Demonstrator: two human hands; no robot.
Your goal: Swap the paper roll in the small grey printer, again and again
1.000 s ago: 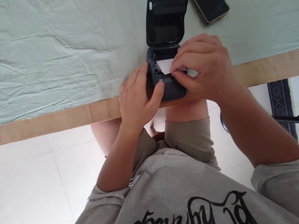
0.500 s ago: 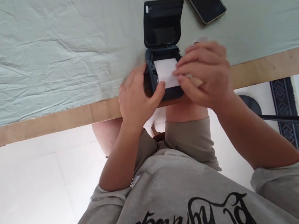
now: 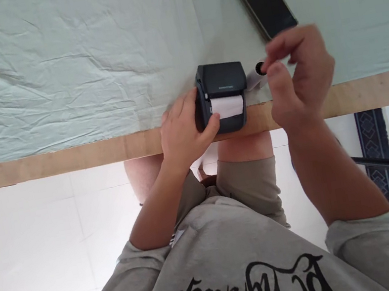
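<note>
"One printer (image 3: 222,89) on my head feed. Where, and pointing which way?"

"Left of the phone (image 3: 264,1), nearer the wearer (image 3: 228,230). I see the lid (image 3: 221,74) down, paper strip (image 3: 228,107) out, free end toward the wearer, away from the phone. Long axis runs front to back, roughly square to the wooden edge (image 3: 87,156); the phone's slants."

"Grip?"

"Left hand (image 3: 185,134), well left of the phone: thumb spread from the fingers, thumb on the printer's near left part, fingers along its left side. Right hand (image 3: 301,79), at the phone's near end: index bent toward thumb. I can't tell if the tips meet or pinch anything. White roll (image 3: 253,79) beside them, nearer the wearer than the phone."
</note>
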